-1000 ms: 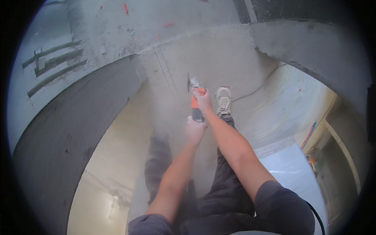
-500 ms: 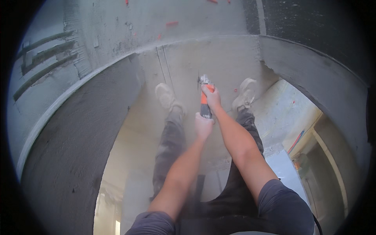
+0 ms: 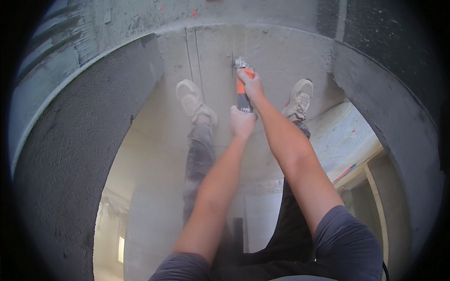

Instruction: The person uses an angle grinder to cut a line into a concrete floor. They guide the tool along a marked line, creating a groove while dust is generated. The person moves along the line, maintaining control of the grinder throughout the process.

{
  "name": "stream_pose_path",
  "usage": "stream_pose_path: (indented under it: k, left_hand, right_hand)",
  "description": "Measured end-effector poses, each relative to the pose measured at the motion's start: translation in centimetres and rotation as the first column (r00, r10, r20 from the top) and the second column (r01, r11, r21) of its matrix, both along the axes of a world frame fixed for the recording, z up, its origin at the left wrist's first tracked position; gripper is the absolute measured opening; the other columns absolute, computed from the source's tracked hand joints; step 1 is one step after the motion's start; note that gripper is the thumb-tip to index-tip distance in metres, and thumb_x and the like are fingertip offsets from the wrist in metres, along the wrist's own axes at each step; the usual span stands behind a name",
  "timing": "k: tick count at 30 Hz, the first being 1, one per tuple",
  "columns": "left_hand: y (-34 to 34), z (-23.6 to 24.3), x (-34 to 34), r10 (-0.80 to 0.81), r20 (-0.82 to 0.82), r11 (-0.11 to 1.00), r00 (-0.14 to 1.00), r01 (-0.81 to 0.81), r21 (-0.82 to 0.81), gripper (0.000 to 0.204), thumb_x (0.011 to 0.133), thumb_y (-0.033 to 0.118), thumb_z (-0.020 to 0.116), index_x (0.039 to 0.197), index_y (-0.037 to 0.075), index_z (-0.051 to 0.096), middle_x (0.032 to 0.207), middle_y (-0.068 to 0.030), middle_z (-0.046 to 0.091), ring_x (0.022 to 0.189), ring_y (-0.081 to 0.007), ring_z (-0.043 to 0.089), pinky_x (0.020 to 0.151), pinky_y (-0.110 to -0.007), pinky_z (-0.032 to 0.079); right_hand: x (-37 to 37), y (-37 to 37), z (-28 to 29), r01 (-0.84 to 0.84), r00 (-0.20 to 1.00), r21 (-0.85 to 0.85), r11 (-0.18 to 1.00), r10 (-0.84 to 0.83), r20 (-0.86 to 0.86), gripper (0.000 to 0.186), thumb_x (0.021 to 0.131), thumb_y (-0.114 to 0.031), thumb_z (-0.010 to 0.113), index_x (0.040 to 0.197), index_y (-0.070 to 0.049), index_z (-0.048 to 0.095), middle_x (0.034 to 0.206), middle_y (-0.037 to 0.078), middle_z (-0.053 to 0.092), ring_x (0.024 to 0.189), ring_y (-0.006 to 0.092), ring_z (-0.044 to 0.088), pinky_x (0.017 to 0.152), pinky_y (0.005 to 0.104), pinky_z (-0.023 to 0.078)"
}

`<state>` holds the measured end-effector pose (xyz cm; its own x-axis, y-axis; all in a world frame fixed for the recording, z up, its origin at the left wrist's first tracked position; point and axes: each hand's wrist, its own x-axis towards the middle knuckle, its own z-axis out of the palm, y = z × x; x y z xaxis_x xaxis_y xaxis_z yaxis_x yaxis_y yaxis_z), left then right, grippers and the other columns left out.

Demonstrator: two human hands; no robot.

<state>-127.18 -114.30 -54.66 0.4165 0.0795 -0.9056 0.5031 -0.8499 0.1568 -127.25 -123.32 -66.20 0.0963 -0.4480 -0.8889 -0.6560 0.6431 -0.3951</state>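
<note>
Both my hands are closed around an angle grinder (image 3: 243, 88) with an orange and black body and a metal head. My left hand (image 3: 243, 122) wraps the dark rear end. Farther forward, my right hand (image 3: 252, 86) grips the orange part just behind the head. The disc, seen nearly edge-on at the left of the head, is close to the dusty grey concrete floor (image 3: 215, 51); whether it touches is hard to make out. Two thin parallel cut lines (image 3: 193, 54) run along the floor to the left of the grinder.
My dusty shoes, left (image 3: 191, 100) and right (image 3: 300, 98), stand on either side of the grinder. Dark grey wall ends (image 3: 79, 126) flank me at left and right (image 3: 389, 89). Red and blue pipes (image 3: 344, 173) lie at the right. Haze hangs over the floor.
The grinder and both hands sit higher in the picture, still in the same grip. My shoes and the walls have shifted upward too, as the view has tilted. Haze around the shoes looks thinner.
</note>
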Motion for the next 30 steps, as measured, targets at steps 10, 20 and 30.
stream_pose_path:
  k: [10,20,30]
  left_hand:
    - [-1.2,-0.5,0.4,-0.044,-0.041,0.998,0.998,0.046,0.044,0.050,0.069,0.013,0.083,0.109,-0.003,0.058,0.098,-0.0259,0.076,0.096,-0.0462,0.077,0.084,-0.055,0.059]
    - [-1.7,-0.7,1.7,-0.066,-0.105,0.995,0.992,0.073,0.061,0.055,0.069,0.013,0.085,0.113,-0.003,0.057,0.102,-0.0262,0.077,0.099,-0.0456,0.078,0.086,-0.054,0.060]
    - [-1.8,-1.5,2.7,-0.071,-0.138,0.996,0.988,0.077,0.038,0.057,0.069,0.016,0.086,0.117,-0.001,0.060,0.110,-0.0268,0.077,0.106,-0.0448,0.078,0.089,-0.052,0.060]
  right_hand:
    - [-0.2,-1.1,-0.8,-0.017,1.000,0.044,0.999,0.017,-0.004,0.058,0.099,-0.044,0.083,0.134,-0.002,0.064,0.109,0.008,0.072,0.092,0.0170,0.070,0.081,0.0363,0.058]
    - [1.4,-1.7,0.9,0.017,1.000,0.030,0.999,-0.017,0.013,0.057,0.101,-0.041,0.082,0.138,-0.003,0.062,0.114,0.009,0.071,0.096,0.0183,0.069,0.082,0.0373,0.058]
    - [2.3,-2.1,0.0,-0.048,0.999,-0.011,0.999,0.048,0.018,0.063,0.099,-0.042,0.081,0.139,0.002,0.061,0.123,0.017,0.072,0.107,0.0253,0.072,0.092,0.0391,0.058]
